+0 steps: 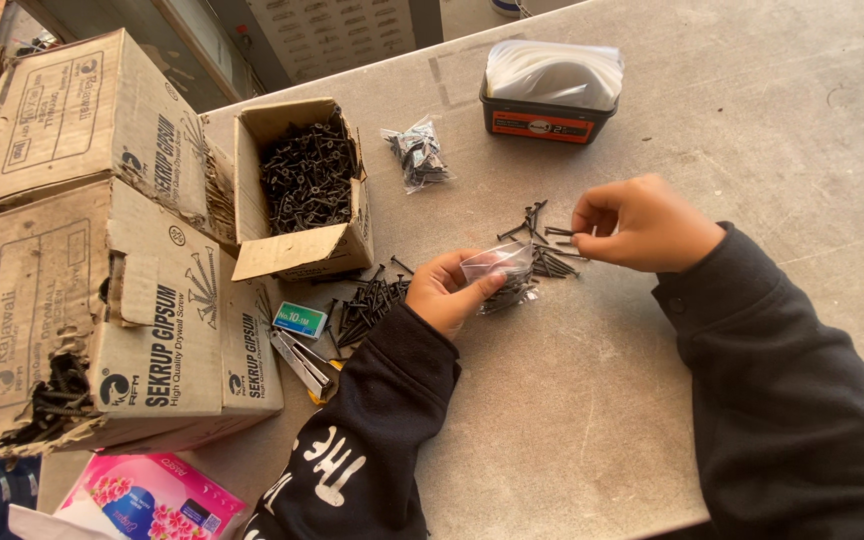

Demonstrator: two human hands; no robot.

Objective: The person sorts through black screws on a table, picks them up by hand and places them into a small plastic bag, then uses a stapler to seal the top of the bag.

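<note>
The left hand [444, 290] grips a clear bag [500, 266] of screws, while the right hand [642, 225] pinches, seemingly, one screw [558, 232].

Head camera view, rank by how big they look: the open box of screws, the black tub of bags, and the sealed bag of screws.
1. Open box of screws
2. Black tub of bags
3. Sealed bag of screws
</note>
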